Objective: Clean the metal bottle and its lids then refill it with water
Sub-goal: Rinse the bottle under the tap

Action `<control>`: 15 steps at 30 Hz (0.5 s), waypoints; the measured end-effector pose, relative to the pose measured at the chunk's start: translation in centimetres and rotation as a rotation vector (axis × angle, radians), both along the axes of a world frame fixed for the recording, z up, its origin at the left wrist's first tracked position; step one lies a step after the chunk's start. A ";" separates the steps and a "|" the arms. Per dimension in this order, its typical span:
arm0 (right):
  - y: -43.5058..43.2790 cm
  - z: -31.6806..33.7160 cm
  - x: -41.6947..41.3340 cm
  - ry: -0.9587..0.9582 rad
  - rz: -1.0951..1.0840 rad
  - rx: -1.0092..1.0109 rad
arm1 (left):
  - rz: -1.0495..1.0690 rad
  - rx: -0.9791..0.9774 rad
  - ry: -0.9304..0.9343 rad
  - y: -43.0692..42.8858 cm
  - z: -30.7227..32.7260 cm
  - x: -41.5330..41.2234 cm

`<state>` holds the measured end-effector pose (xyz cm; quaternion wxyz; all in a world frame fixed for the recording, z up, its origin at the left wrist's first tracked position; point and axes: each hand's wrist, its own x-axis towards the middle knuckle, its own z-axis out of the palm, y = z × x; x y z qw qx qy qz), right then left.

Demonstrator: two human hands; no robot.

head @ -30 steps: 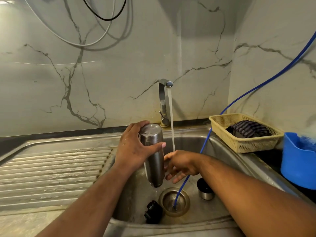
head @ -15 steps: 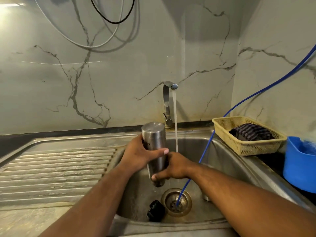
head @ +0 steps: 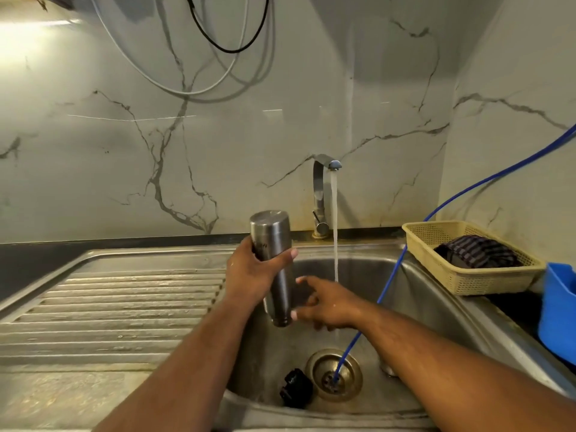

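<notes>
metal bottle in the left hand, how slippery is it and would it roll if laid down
Probably slippery: the metal bottle is smooth steel and the left hand gripping it looks wet. Likely light for its size, since one hand holds it up. As a cylinder, it would probably roll on its side.

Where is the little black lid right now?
In the head view, the black lid lies on the sink floor, just left of the drain, below the metal bottle held by the left hand.
</notes>
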<state>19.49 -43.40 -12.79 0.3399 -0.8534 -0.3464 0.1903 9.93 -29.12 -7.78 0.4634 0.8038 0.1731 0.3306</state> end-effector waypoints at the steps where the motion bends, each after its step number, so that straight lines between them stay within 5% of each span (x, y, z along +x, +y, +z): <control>1: -0.1 -0.4 0.1 -0.013 0.018 -0.061 | 0.035 -0.068 -0.012 0.4 -0.2 0.0; 6: 1.0 -0.6 0.8 -0.172 0.019 0.029 | 0.149 -0.254 -0.127 5.0 3.7 0.9; 15: 1.8 -0.9 0.5 -0.288 0.046 0.042 | 0.351 -0.163 -0.179 14.9 9.5 3.1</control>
